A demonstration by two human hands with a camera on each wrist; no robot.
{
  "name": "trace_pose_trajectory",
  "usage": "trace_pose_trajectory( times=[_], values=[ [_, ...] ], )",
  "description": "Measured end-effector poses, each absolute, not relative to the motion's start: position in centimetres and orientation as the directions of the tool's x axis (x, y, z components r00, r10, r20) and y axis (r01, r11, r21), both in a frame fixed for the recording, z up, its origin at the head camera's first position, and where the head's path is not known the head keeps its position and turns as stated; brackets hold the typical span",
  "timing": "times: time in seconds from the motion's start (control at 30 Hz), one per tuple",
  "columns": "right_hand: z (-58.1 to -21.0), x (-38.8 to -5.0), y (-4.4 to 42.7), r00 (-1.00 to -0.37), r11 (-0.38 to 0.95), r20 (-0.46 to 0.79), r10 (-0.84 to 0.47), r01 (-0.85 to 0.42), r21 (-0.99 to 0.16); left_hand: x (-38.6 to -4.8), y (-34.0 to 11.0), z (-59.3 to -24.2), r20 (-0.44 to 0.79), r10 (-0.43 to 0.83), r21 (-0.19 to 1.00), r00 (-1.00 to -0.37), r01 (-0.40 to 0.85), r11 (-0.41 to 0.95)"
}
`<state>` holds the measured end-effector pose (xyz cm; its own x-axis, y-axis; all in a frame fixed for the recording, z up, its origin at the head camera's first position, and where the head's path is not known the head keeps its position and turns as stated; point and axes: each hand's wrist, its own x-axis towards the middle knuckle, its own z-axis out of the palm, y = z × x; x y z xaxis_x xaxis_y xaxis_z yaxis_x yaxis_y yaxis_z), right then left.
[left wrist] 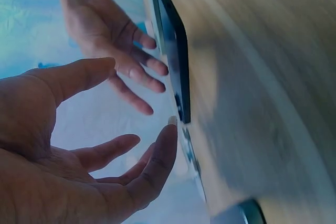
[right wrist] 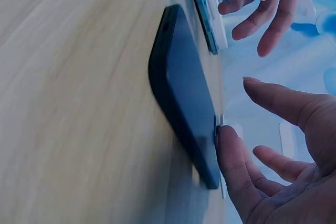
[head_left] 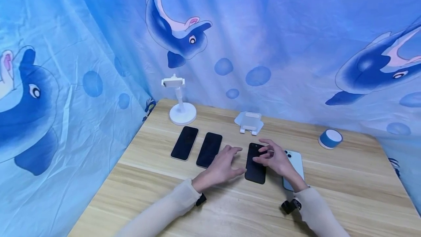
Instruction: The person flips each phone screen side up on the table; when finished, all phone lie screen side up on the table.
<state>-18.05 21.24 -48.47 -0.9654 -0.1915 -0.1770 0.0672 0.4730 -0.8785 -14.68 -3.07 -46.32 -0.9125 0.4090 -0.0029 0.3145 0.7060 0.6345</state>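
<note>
A black phone (head_left: 255, 169) lies camera side up on the wooden table, between the two hands. Over its upper part is my right hand (head_left: 276, 159), fingers spread and slightly bent; in the right wrist view one fingertip (right wrist: 227, 137) is at the phone's camera end, and I cannot tell if it touches. My left hand (head_left: 223, 165) hovers left of the phone, thumb and fingers apart, holding nothing. Its wrist partly covers a dark-screened phone (head_left: 209, 149). Another dark-screened phone (head_left: 185, 143) lies farther left. A pale green phone (head_left: 296, 162) is partly hidden under the right wrist.
Behind the phones stand a white round-based phone stand (head_left: 182, 113) and a low folding stand (head_left: 250, 123). A blue and white cylinder (head_left: 330, 139) sits at the table's back right. A blue dolphin-print curtain (head_left: 283, 28) hangs along the back and left edges.
</note>
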Motion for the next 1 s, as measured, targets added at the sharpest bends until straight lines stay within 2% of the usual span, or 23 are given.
trace_pose_trajectory(
  times=[0.2, 0.37, 0.67, 1.0],
  values=[
    [-48.6, -17.9, 22.2, -0.976, 0.542, -0.157, -0.152, 0.051, -0.839, -14.3, -1.3, -46.9, -0.067, 0.448, 0.589, -0.891, 0.327, 0.739],
    [-48.7, -17.8, 22.8, -0.976, 0.529, -0.17, -0.134, 0.075, -0.845, -13.8, 0.0, -47.1, -0.111, 0.473, 0.554, -0.874, 0.341, 0.76],
    [-49.2, -18.2, 23.5, -0.974, 0.536, -0.189, -0.122, 0.096, -0.839, -13.1, 2.0, -47.3, -0.098, 0.494, 0.432, -0.864, 0.411, 0.803],
    [-49.3, -19.0, 23.4, -0.969, 0.563, -0.225, -0.102, 0.13, -0.816, -13.0, 3.5, -47.9, -0.106, 0.466, 0.303, -0.879, 0.417, 0.857]
  ],
)
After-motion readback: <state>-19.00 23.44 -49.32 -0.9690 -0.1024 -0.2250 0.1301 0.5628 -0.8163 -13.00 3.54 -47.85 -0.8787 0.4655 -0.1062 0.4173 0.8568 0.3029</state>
